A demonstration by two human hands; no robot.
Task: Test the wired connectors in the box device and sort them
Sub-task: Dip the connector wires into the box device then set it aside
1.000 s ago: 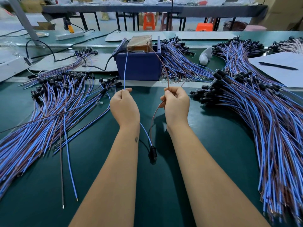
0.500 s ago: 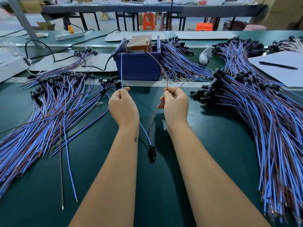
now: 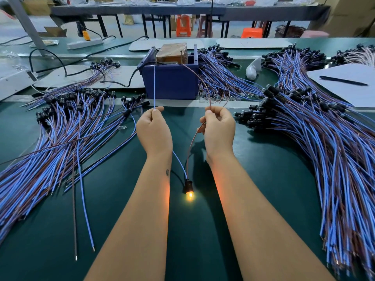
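My left hand pinches a blue wire whose end reaches up to a post on the blue box device. My right hand pinches the brown wire, which arcs up to the box's other post. Both wires run down between my forearms to one black connector lying on the green mat, and its small bulb glows orange. A brown block sits inside the box.
A large pile of wired connectors fans out on the left and another pile on the right; more lie behind the box. White paper with a black pen sits at far right. A black cable runs to the box.
The blue wire's end has shifted left onto the box's post, and the connector's bulb, dark before, now glows orange. Both hands stay almost in place.
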